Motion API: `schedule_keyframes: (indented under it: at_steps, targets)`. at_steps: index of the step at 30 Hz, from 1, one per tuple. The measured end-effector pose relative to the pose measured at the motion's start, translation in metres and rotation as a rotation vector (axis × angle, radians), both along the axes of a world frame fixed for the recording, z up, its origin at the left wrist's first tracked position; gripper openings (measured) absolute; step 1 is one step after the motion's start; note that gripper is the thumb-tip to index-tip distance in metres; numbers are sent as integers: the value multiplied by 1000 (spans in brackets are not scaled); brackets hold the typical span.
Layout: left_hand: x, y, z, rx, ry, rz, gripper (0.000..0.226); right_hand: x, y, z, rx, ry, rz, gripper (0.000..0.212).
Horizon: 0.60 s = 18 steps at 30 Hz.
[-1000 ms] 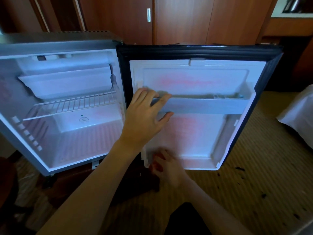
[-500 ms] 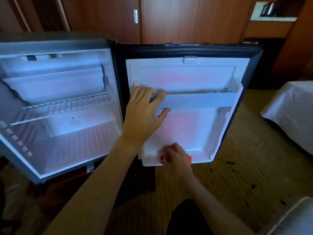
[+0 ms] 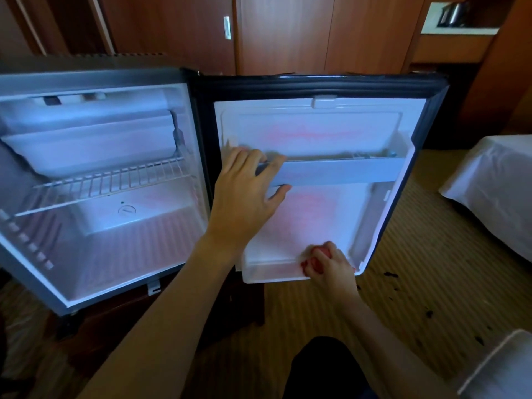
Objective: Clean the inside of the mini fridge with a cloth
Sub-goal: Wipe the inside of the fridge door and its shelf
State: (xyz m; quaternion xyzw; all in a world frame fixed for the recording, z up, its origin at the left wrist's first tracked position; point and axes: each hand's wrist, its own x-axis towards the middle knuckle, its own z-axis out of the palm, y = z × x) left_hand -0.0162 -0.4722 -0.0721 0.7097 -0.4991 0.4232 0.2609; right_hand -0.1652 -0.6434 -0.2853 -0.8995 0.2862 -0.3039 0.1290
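Red cloth point(image 3: 314, 262) is sitting bunched at the lower right of the open mini fridge door point(image 3: 316, 226), on the bottom door ledge, mostly hidden under the right hand point(image 3: 331, 264). It is looking soft and light, probably easy to crush into a wad, so gripping it as a ball in the palm is likely working best. Right hand is curling its fingers round the cloth, pressing it onto the ledge, forearm reaching in from the lower right of the frame. Left hand point(image 3: 247, 191) is lying spread, fingers hooking over the door shelf rail point(image 3: 339, 171), thumb under it, seemingly bracing the door. Fridge interior point(image 3: 109, 220) is sitting open at left, wire rack point(image 3: 109, 182) inside.
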Motion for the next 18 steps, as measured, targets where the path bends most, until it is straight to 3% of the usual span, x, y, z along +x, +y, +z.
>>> schedule_keyframes:
  at_steps: [2, 10, 13, 18]
  targets:
    - [2, 0, 0, -3, -9, 2, 43, 9, 11, 0, 7, -23, -29, 22]
    - [8, 4, -2, 17, -46, -6, 45, 65, 75, -7, -50, 13, 288, 34]
    - [8, 6, -2, 29, -67, -10, 45, 48, 58, -2, -102, 62, 376, 26]
    - [6, 6, 1, 52, -60, -1, 47, -2, 12, 4, -63, -3, 97, 15]
